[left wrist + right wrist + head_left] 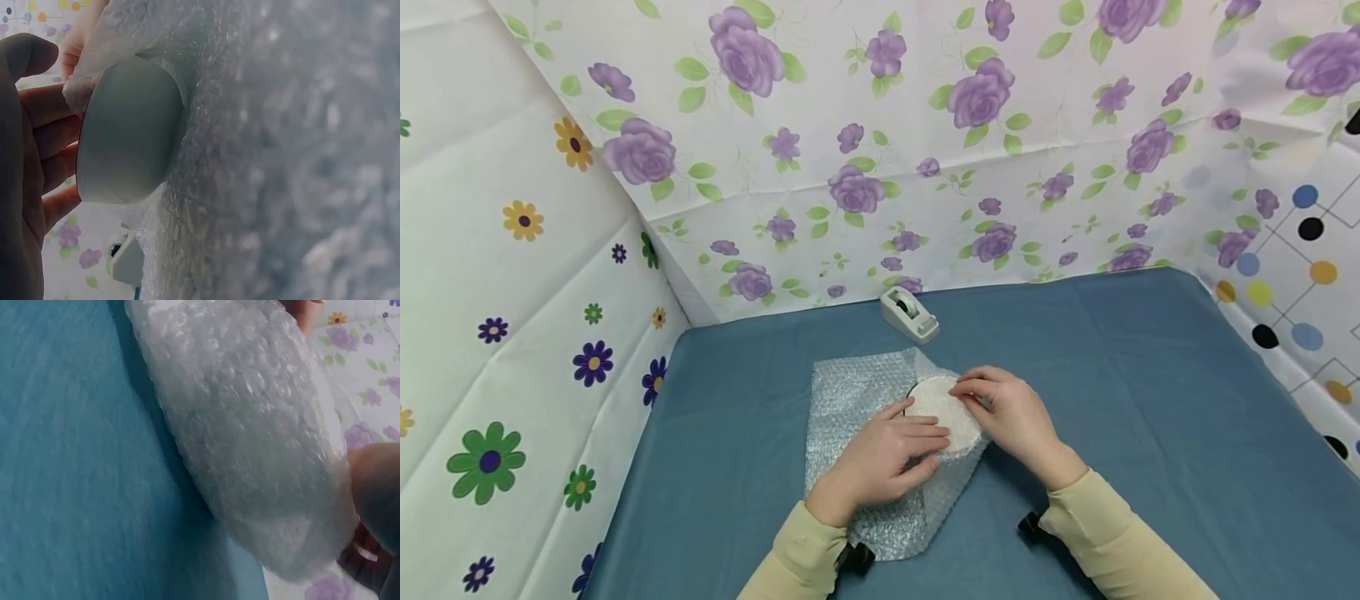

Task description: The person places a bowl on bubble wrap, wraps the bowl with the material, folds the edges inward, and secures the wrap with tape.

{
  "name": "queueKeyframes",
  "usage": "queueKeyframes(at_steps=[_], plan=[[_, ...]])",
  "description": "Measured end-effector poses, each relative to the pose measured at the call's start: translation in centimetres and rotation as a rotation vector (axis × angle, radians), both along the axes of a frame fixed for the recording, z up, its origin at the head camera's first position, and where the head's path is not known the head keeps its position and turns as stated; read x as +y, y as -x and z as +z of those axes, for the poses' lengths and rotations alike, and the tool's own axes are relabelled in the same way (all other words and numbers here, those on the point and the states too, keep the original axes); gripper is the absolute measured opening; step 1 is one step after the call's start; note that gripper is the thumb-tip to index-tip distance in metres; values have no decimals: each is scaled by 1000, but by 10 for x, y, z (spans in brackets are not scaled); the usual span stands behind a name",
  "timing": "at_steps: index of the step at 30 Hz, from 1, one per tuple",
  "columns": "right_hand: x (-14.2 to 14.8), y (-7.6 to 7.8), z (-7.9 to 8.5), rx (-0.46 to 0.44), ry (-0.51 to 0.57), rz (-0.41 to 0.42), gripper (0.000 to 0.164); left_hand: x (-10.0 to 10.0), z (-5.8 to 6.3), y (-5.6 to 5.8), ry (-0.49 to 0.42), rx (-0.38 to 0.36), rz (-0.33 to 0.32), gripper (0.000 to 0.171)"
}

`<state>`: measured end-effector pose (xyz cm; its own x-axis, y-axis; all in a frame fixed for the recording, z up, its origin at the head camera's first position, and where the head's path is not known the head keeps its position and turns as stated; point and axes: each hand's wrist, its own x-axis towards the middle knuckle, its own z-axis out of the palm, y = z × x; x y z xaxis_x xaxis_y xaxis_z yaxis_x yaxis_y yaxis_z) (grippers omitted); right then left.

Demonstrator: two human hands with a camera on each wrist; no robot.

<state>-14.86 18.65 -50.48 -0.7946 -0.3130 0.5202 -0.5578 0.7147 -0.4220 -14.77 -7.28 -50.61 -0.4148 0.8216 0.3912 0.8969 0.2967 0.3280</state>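
The round, white-topped thing (931,393) sits in the bubble wrap (853,400), toward two o'clock. Your left hand (887,454) lies spread on top; press softly. Your right hand (1011,414) pinches wrap near one o'clock; best fold it snugly.

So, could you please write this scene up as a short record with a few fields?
Left hand: left hand, fingers extended across the top of a bowl
Right hand: right hand, pinching bubble wrap at the bowl's right edge
Wrapping: spread out left of the bowl, drawn up over its right side
Nearby: tape dispenser beyond the wrap, untouched
Surface: blue cloth
Backdrop: flowered sheet
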Motion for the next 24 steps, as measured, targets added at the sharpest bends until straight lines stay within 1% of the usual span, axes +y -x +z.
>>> queueKeyframes(at_steps=[2,4,7,9,13,17,22,24], plan=[[5,2,1,49,-63,61,19,0,0,0,9,-1,6,32],[11,5,2,82,-110,150,22,0,0,0,21,-7,11,33],[19,7,2,97,-158,280,23,-1,1,1,44,-2,19,34],[21,8,2,86,-178,331,23,-1,2,1,55,11,25,35],[21,7,0,55,-237,338,32,-2,3,1,49,43,34,34],[20,6,-2,36,-280,329,42,-3,4,1,33,43,46,29],[17,3,-4,18,-303,327,45,-5,5,3,20,37,59,29],[16,2,-4,13,-307,324,45,-8,5,5,-19,42,64,31]])
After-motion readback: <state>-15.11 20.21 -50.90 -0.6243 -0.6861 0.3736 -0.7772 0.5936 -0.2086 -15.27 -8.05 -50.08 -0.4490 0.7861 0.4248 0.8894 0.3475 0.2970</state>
